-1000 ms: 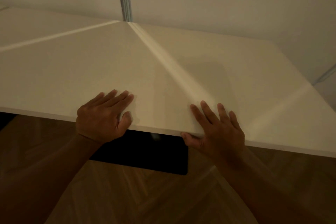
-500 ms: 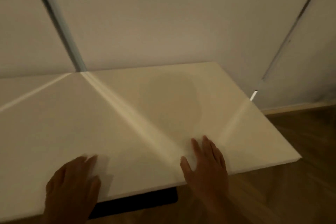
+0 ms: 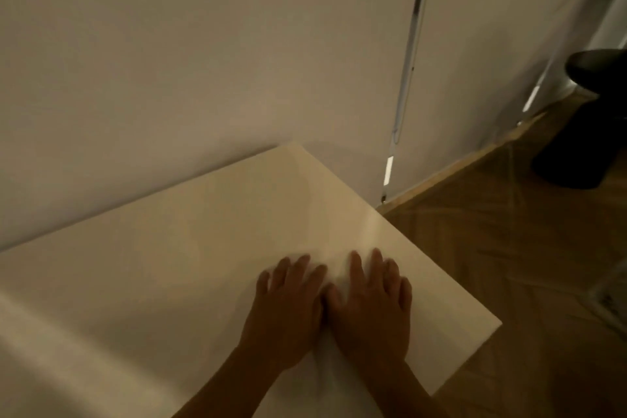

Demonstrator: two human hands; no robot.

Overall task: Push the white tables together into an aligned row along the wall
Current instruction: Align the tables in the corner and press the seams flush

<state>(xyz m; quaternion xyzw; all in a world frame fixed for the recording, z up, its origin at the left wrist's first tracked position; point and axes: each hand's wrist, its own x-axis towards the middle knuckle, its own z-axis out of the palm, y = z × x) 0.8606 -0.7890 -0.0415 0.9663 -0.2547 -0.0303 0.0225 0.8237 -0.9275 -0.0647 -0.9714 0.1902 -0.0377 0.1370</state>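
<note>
A white table (image 3: 176, 248) fills the lower left of the head view, its far edge running along the pale wall (image 3: 203, 61). Its right end stops at a corner near the lower right. My left hand (image 3: 288, 312) and my right hand (image 3: 369, 309) lie flat on the tabletop side by side, thumbs almost touching, fingers straight and pointing toward the wall. Both sit close to the table's right end. No second table is in view; the picture is dim and a little blurred.
Wooden floor (image 3: 509, 265) lies to the right of the table. A metal strip (image 3: 407, 71) runs down the wall to the skirting. A dark round object (image 3: 587, 125) stands on the floor at the far right.
My view has swung right toward the table's end. Both hands have slid along the top to the right and come together, from apart at the front edge to side by side.
</note>
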